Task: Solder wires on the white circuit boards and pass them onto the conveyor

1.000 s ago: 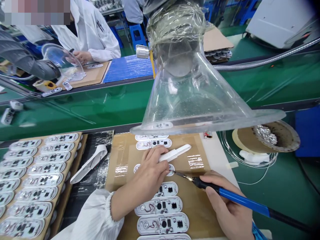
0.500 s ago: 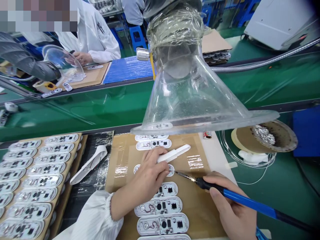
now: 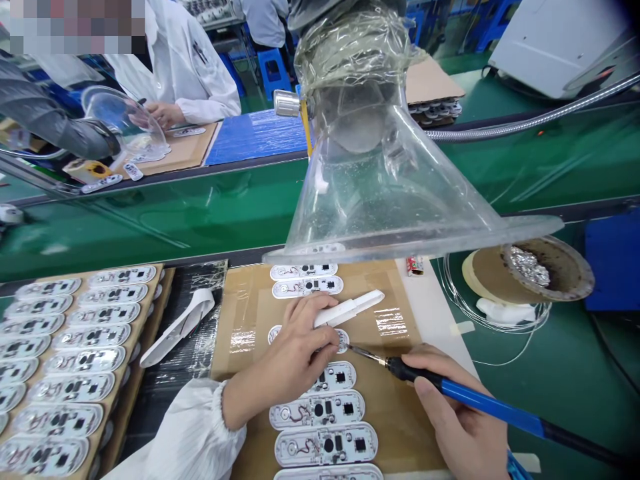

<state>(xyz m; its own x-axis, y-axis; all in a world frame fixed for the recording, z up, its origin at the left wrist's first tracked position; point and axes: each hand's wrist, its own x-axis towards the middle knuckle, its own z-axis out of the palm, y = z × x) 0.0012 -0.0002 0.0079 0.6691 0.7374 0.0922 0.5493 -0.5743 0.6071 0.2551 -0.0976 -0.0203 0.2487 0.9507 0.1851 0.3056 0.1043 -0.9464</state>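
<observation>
My right hand [image 3: 457, 407] grips a soldering iron [image 3: 493, 399] with a blue and black handle. Its metal tip meets the right end of a white oval circuit board [image 3: 343, 340], most of which my left hand covers. My left hand [image 3: 305, 343] is closed on a long white plastic casing [image 3: 350, 308] that sticks out to the right, over the board. Its lower fingers are curled close to the iron's tip; whether they pinch something small there is hidden. Further boards [image 3: 326, 443] lie in a column on the cardboard [image 3: 400, 400], above and below the hands.
A clear fume hood [image 3: 390, 200] hangs over the far end of the cardboard. At left are boards on a cardboard stack [image 3: 145, 333] and another white casing [image 3: 183, 327]. A bowl with metallic wool [image 3: 530, 267] and coiled wire [image 3: 450, 293] sit right. Across the divider, a co-worker [image 3: 200, 73] works.
The soldering iron has shifted slightly left, bringing its tip to the board's end. My left hand and the white casing stay nearly in place.
</observation>
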